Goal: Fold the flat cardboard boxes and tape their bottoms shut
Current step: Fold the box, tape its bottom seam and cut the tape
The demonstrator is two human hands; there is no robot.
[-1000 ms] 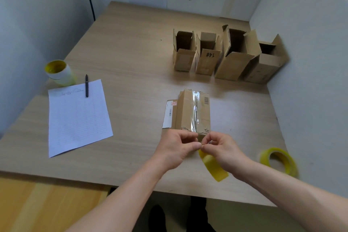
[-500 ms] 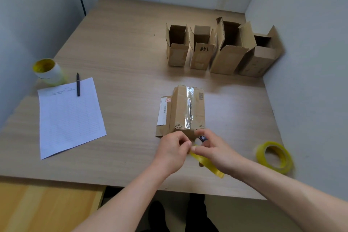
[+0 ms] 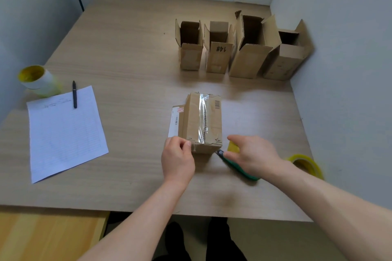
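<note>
Both hands work at the near end of a cardboard box (image 3: 192, 121) that lies on its side at the middle of the worktop (image 3: 131, 53). The left hand (image 3: 178, 160) has its fingers curled at the box's near left corner, thumb tip against the cardboard, pinching that edge. The right hand (image 3: 253, 154) sits just beside the near right corner, closed round a green cutter (image 3: 239, 168) whose dark tip points toward the box. A yellow tape scrap (image 3: 233, 146) shows under its fingers. A clear tape strip (image 3: 202, 116) runs lengthwise along the top of the box, and a white label (image 3: 175, 121) covers its left side.

A yellow tape roll (image 3: 302, 157) lies flat near the right wall, partly behind the right forearm. Farther back, a row of four upright boxes (image 3: 216, 57) stands with top flaps open; one is marked 14#. On the left lie a lined paper sheet (image 3: 65, 131) with a black pen (image 3: 74, 94) at its top edge, and a white and yellow roll (image 3: 38, 80) stands beyond it.
</note>
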